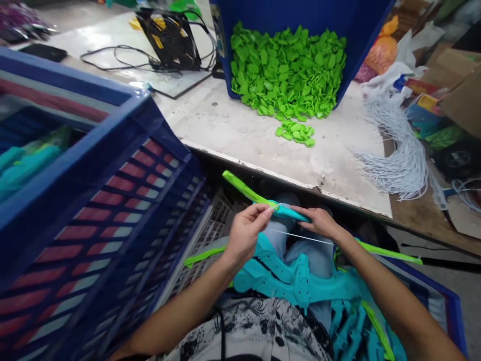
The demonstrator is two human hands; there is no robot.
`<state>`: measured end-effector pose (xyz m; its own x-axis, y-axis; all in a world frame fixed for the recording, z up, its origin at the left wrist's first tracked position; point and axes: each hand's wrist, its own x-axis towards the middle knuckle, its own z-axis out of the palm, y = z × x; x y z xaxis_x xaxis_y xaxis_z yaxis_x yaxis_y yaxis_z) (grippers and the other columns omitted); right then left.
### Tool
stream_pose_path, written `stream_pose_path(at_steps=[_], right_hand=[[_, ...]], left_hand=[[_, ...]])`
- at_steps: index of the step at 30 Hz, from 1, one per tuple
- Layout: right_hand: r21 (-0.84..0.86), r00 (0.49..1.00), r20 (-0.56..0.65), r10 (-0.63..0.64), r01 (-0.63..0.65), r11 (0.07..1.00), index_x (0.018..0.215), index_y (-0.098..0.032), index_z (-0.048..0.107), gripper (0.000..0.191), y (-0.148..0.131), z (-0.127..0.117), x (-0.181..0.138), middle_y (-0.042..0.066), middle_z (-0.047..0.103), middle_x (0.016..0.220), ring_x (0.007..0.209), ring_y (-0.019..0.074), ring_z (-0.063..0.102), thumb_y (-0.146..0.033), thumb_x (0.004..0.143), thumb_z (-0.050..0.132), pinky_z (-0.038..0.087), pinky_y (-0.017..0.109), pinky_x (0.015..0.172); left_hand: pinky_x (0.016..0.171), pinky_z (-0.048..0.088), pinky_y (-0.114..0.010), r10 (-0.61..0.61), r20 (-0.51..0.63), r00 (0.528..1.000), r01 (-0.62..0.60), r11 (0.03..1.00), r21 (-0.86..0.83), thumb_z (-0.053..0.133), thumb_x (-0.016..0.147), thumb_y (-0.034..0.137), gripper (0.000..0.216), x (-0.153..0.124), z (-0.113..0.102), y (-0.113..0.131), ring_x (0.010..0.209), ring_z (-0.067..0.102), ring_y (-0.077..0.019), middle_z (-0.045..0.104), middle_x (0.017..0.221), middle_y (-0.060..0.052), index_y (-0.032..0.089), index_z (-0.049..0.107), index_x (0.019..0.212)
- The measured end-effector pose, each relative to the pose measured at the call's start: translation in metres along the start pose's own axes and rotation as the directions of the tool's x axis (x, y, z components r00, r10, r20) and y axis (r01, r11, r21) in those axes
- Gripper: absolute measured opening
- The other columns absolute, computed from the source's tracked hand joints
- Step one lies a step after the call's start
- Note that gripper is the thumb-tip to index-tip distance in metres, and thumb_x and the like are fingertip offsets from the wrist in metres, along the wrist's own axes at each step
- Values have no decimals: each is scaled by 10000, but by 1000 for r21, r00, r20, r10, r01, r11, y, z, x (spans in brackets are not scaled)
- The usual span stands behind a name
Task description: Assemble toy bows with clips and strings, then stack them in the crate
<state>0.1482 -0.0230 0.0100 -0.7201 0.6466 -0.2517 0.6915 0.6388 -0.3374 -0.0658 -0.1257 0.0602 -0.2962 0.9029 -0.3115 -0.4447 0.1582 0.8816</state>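
Observation:
Over my lap, my left hand (pixel 250 228) is closed in a pinch on a thin white string (pixel 300 235). The string runs back under my right wrist. My right hand (pixel 317 221) has its fingers along a turquoise plastic part (pixel 291 213), with the thumb side partly hidden. A lime-green plastic arm (pixel 244 186) sticks out from that part toward the upper left. Below, a larger turquoise plastic body (pixel 296 281) lies across my thighs. Another green arm (pixel 391 251) projects to the right beyond my right forearm.
A blue crate (pixel 150 125) rises at my left. On the white tabletop (pixel 244 135) a tipped blue bin (pixel 285 15) spills small green pieces (pixel 289 70). A black fan (pixel 171 40) stands behind. A bundle of white strings (pixel 402 145) hangs near the right edge. Turquoise parts (pixel 353 331) fill a lower crate.

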Motion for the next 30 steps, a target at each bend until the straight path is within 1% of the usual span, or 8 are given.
stream_pose_path(at_steps=[1,3,6,9,12,16,22,30], right_hand=[[30,1000,5,4,-4,1000,1383,-329,506,582,4,-1,-1,11,733,912,700,156,627,-254,814,606,425,230,629],[83,1000,2,7,-7,997,1388,-337,498,591,9,-2,-2,-12,744,904,623,131,610,-253,810,593,415,219,602],[136,1000,-6,13,-12,991,1384,-317,507,592,11,-1,-2,-17,754,892,562,121,594,-260,800,583,422,222,585],[160,1000,-2,21,-21,987,1356,-281,547,562,12,0,-2,-2,758,892,552,127,599,-265,795,573,439,234,589],[177,1000,-4,30,-29,984,1347,-256,560,554,13,2,-1,11,759,932,579,142,622,-263,793,567,456,247,603],[184,999,-21,34,-30,982,1335,-261,572,537,14,4,-2,8,761,938,616,161,652,-285,798,574,478,254,614],[191,999,-27,29,-23,981,1343,-265,560,537,15,7,-3,24,744,1067,753,193,704,-278,806,585,507,276,693],[147,998,-67,5,5,989,1339,-295,559,537,18,11,-5,20,746,1061,797,199,710,-271,804,603,524,279,715]], left_hand=[[462,259,-212,51,-80,996,-49,998,28,795,621,417,319,6,-7,3,485,354,-59,469,516,46,144,655,706],[455,250,-208,177,-236,955,-157,982,101,773,633,393,284,19,-22,10,472,338,-58,458,503,58,147,674,732],[471,287,-208,329,-350,877,-266,939,215,751,642,360,245,37,-40,20,494,392,-71,502,526,48,148,695,751],[520,355,-215,399,-344,850,-306,906,293,726,671,348,221,48,-49,26,552,481,-95,566,576,25,147,708,762],[558,397,-223,434,-314,845,-319,878,356,699,708,356,220,53,-49,25,597,532,-115,614,621,5,146,716,774],[583,415,-221,490,-306,816,-355,843,403,678,744,364,228,56,-48,20,628,556,-120,644,669,-4,146,719,795],[561,400,-214,490,-315,813,-359,847,391,664,757,385,245,55,-49,17,619,546,-115,625,661,1,151,704,816],[525,355,-212,465,-279,840,-358,862,360,679,740,390,231,57,-40,15,538,474,-95,528,568,44,167,633,781]])
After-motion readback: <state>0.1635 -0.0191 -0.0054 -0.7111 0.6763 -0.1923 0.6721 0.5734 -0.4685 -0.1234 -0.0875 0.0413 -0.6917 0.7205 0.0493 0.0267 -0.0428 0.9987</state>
